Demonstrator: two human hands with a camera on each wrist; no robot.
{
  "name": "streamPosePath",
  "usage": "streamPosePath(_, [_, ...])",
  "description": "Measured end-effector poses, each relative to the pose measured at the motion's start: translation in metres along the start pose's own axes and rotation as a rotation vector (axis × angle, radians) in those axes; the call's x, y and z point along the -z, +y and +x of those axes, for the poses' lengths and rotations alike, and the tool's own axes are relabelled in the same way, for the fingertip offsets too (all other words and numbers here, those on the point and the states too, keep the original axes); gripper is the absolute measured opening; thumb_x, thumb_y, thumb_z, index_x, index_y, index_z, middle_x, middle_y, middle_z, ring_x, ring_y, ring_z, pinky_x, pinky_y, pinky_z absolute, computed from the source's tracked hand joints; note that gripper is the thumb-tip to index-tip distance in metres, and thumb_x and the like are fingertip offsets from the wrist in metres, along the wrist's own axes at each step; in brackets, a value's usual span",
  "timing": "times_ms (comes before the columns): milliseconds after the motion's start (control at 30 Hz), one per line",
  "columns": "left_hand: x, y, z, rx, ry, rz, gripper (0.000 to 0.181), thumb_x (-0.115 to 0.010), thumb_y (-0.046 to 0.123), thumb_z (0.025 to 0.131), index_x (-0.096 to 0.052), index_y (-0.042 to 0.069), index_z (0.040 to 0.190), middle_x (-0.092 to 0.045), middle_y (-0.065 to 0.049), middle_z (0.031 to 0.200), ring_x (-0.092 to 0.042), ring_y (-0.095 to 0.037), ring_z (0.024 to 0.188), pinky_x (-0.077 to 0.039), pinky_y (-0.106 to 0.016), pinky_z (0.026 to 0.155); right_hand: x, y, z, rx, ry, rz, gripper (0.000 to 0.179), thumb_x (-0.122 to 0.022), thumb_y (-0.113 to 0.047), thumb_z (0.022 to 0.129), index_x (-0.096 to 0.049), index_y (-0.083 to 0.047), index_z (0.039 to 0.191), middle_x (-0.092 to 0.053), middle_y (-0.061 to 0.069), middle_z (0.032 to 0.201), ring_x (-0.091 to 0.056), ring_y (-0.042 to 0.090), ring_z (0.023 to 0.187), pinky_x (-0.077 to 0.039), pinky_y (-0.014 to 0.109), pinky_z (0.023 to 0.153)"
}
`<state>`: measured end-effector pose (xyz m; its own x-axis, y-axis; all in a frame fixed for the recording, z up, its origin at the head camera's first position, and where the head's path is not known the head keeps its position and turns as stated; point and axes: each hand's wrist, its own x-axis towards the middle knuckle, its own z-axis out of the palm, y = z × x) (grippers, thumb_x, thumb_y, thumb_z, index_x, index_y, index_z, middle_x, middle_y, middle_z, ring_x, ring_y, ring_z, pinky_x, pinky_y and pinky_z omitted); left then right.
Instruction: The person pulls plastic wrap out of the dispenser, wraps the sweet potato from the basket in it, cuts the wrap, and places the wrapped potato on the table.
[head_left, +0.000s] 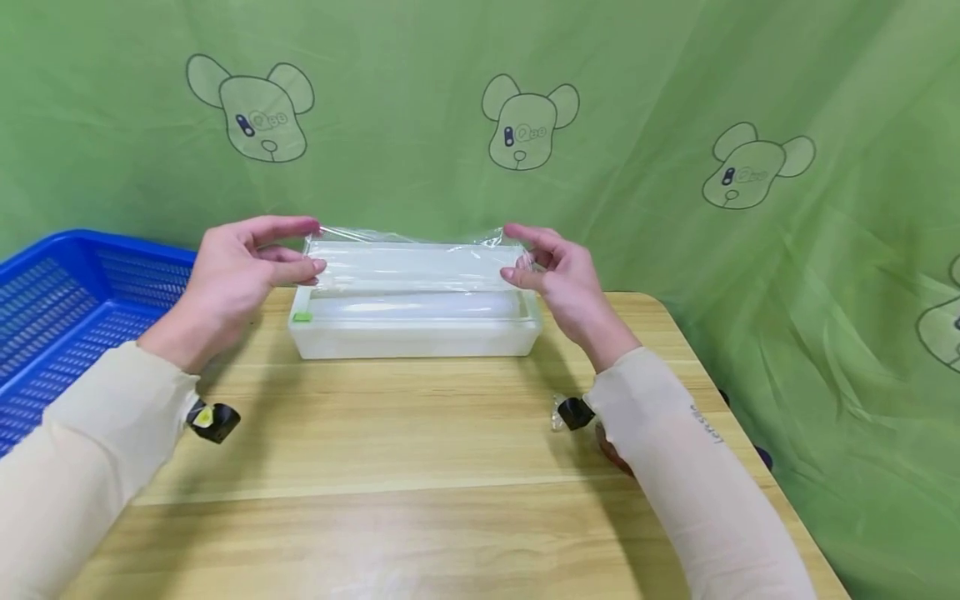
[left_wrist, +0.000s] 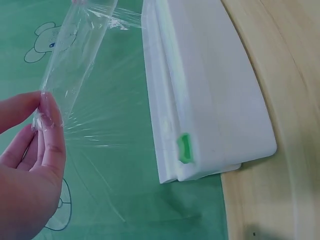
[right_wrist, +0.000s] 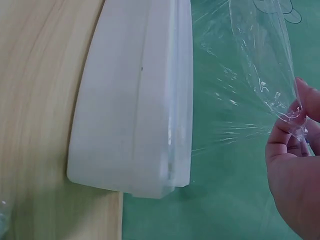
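A clear sheet of cling film (head_left: pixel 405 237) is stretched between both hands, above a white cling film dispenser box (head_left: pixel 416 340). My left hand (head_left: pixel 232 279) pinches the film's left corner between thumb and fingers, and my right hand (head_left: pixel 558 279) pinches the right corner. In both wrist views the sheet (left_wrist: pixel 82 55) bunches at the fingertips, and stretched creases run from it toward the box (right_wrist: pixel 120 110). Inside the box lies a pale roll (head_left: pixel 412 305), seen through its open top. A small green piece (head_left: pixel 302 317) sits at the box's front left rim.
A blue plastic basket (head_left: pixel 112 250) stands at the left of the wooden table (head_left: pixel 390 442). Behind the table hangs a green cloth (head_left: pixel 420 50) with bear outlines. A brownish thing (head_left: pixel 613 452) is mostly hidden under the right forearm.
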<state>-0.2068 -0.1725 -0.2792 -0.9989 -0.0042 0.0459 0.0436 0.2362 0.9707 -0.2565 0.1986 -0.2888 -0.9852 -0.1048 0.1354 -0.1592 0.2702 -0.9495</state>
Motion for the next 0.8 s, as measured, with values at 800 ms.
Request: streamPosePath(800, [0.001, 0.023, -0.006, -0.124, 0.108, 0.0, 0.062, -0.086, 0.0, 0.089, -0.066, 0.017, 0.145, -0.078, 0.022, 0.104, -0.076, -0.003, 0.083, -0.061, -0.013, 0.087, 0.007, -0.026, -0.003, 0.131, 0.023, 0.006, 0.064, -0.078, 0.008, 0.091, -0.066, -0.021, 0.147, -0.062, -0.004, 0.137, -0.059, 0.008, 0.092, -0.054, 0.013, 0.074])
